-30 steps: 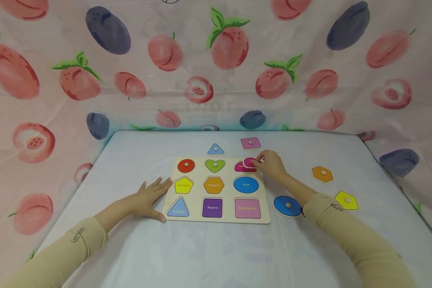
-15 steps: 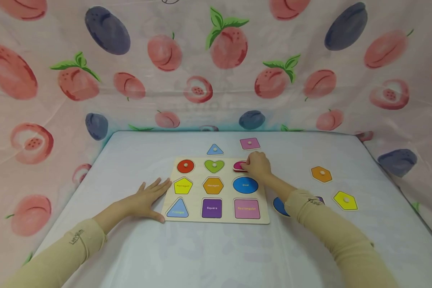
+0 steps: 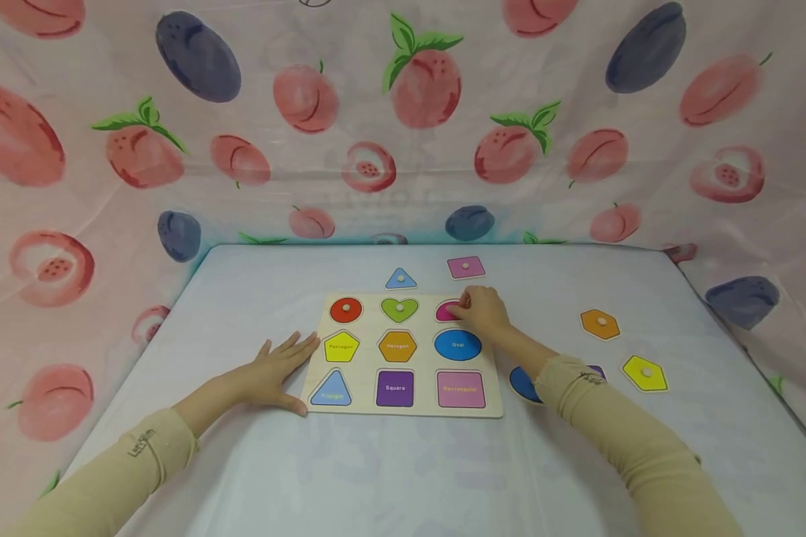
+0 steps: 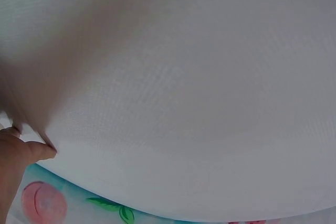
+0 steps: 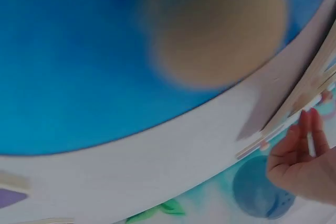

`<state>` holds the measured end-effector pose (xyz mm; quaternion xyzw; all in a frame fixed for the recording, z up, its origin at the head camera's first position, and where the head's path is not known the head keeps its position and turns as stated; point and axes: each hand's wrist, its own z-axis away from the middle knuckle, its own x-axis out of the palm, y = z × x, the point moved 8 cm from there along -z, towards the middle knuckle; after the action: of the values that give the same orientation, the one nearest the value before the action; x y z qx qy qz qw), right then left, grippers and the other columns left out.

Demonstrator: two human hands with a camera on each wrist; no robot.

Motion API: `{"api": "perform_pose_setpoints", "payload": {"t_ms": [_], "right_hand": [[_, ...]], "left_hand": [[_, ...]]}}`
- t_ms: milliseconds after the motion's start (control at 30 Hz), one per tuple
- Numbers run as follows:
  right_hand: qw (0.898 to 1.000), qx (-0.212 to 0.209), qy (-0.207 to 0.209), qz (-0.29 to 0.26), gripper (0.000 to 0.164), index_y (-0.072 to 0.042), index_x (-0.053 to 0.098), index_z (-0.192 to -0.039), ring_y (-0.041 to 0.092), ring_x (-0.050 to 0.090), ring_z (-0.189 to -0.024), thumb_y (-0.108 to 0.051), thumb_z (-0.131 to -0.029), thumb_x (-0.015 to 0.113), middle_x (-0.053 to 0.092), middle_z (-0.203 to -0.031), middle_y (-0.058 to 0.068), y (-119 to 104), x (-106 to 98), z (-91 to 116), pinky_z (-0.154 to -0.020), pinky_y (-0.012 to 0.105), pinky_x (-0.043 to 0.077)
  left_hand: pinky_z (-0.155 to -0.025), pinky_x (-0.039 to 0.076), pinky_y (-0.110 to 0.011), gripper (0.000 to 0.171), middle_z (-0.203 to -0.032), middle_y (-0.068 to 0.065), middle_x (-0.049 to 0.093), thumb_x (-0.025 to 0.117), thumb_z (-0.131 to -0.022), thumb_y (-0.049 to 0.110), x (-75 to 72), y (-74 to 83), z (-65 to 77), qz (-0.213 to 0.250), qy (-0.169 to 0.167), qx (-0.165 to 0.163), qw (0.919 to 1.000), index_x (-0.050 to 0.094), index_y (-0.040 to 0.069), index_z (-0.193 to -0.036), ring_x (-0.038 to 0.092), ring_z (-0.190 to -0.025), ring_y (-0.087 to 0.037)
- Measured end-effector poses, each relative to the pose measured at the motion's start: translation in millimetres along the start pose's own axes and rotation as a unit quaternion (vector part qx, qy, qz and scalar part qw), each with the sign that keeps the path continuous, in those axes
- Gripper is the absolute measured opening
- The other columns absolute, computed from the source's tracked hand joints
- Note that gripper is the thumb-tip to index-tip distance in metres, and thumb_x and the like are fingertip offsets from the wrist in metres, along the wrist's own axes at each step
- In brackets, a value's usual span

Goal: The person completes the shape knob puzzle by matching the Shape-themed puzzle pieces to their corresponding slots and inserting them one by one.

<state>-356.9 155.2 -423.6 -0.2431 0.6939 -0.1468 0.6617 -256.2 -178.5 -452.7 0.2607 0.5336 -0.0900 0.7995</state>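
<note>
A wooden shape-puzzle board (image 3: 368, 367) lies on the white-covered table. My left hand (image 3: 269, 377) rests spread along its left edge, fingertips and thumb touching it. At the board's top right corner, my right hand (image 3: 485, 313) pinches the magenta half-circle puzzle piece (image 3: 445, 312), which sits over its matching recess. Those fingers cover the piece's right side and its knob. A red circle piece (image 3: 345, 310) and a green heart piece (image 3: 399, 309) fill the two recesses to the left. Printed recesses below show pentagon, hexagon, oval, triangle, square and rectangle.
Behind the board lie a light blue triangle piece (image 3: 401, 279) and a pink rectangle piece (image 3: 466, 268). To the right are an orange hexagon (image 3: 600, 326), a yellow pentagon (image 3: 645, 374), and a blue oval (image 3: 525, 385) beside a purple piece (image 3: 596, 371), both partly under the right sleeve.
My right hand has moved slightly left, bringing the half-circle piece from above the board's right edge down over its recess. The left hand stays in place.
</note>
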Motion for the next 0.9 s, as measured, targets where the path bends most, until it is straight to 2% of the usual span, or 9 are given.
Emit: {"api": "perform_pose_setpoints", "payload": {"t_ms": [167, 267, 367, 500, 633, 733, 900], "right_hand": [[0.996, -0.075, -0.023, -0.042, 0.026, 0.002, 0.066, -0.101, 0.027, 0.053, -0.083, -0.018, -0.085, 0.07, 0.062, -0.085, 0.016, -3.0, -4.1, -4.5, -0.072, 0.036, 0.051], [0.991, -0.116, -0.036, -0.055, 0.026, 0.002, 0.069, -0.103, 0.031, 0.055, -0.089, -0.015, -0.083, 0.071, 0.064, -0.091, 0.018, -2.5, -6.1, -8.5, -0.08, 0.044, 0.049], [0.987, -0.14, -0.052, -0.055, 0.025, 0.001, 0.071, -0.102, 0.035, 0.056, -0.096, -0.014, -0.082, 0.073, 0.064, -0.098, 0.02, 0.3, -5.9, -12.2, -0.09, 0.052, 0.043], [0.985, -0.146, -0.085, -0.042, 0.026, -0.001, 0.071, -0.105, 0.043, 0.05, -0.112, -0.014, -0.083, 0.071, 0.06, -0.113, 0.024, 6.5, -1.3, -14.9, -0.099, 0.061, 0.035], [0.986, -0.126, -0.101, -0.047, 0.026, -0.001, 0.071, -0.105, 0.048, 0.04, -0.123, -0.015, -0.083, 0.071, 0.053, -0.126, 0.028, 14.4, 1.1, -18.2, -0.104, 0.066, 0.027], [0.984, -0.129, -0.103, -0.063, 0.025, 0.0, 0.072, -0.102, 0.049, 0.039, -0.124, -0.014, -0.082, 0.072, 0.052, -0.127, 0.03, 15.6, 0.8, -20.5, -0.106, 0.064, 0.025], [0.979, -0.156, -0.106, -0.081, 0.021, 0.003, 0.072, -0.097, 0.046, 0.046, -0.12, -0.01, -0.081, 0.072, 0.055, -0.123, 0.031, 12.4, 1.4, -22.2, -0.106, 0.063, 0.03]], "left_hand": [[-0.107, 0.002, -0.072, 0.121, -0.159, -0.01, 0.012, 0.074, -0.062, 0.064, -0.9, -0.6, 0.4, -0.002, 0.003, 0.0, 1.0, 0.013, 0.01, -0.152, 0.004, -0.146, -0.039], [-0.107, 0.002, -0.072, 0.121, -0.159, -0.01, 0.012, 0.074, -0.062, 0.064, -0.5, -1.2, 0.6, -0.002, 0.002, -0.001, 1.0, 0.013, 0.01, -0.152, 0.004, -0.146, -0.039], [-0.107, 0.001, -0.072, 0.121, -0.159, -0.011, 0.012, 0.074, -0.063, 0.064, 0.0, -1.5, 0.7, 0.0, 0.0, -0.003, 1.0, 0.013, 0.01, -0.152, 0.003, -0.146, -0.039], [-0.107, 0.001, -0.072, 0.121, -0.159, -0.011, 0.012, 0.074, -0.063, 0.063, 0.7, -1.2, 1.2, 0.004, -0.003, -0.006, 1.0, 0.012, 0.01, -0.152, 0.003, -0.146, -0.039], [-0.108, 0.001, -0.072, 0.121, -0.159, -0.011, 0.012, 0.074, -0.062, 0.064, 0.6, -0.1, 1.3, 0.006, -0.004, -0.005, 1.0, 0.012, 0.01, -0.152, 0.003, -0.146, -0.039], [-0.108, 0.001, -0.072, 0.121, -0.159, -0.011, 0.012, 0.073, -0.062, 0.064, -0.2, 0.7, 1.4, 0.007, -0.004, -0.003, 1.0, 0.012, 0.01, -0.152, 0.003, -0.146, -0.039], [-0.108, 0.001, -0.071, 0.121, -0.159, -0.011, 0.011, 0.073, -0.063, 0.064, -1.7, 1.9, 1.6, 0.009, -0.008, -0.001, 0.9999, 0.012, 0.01, -0.152, 0.003, -0.146, -0.039]]}}
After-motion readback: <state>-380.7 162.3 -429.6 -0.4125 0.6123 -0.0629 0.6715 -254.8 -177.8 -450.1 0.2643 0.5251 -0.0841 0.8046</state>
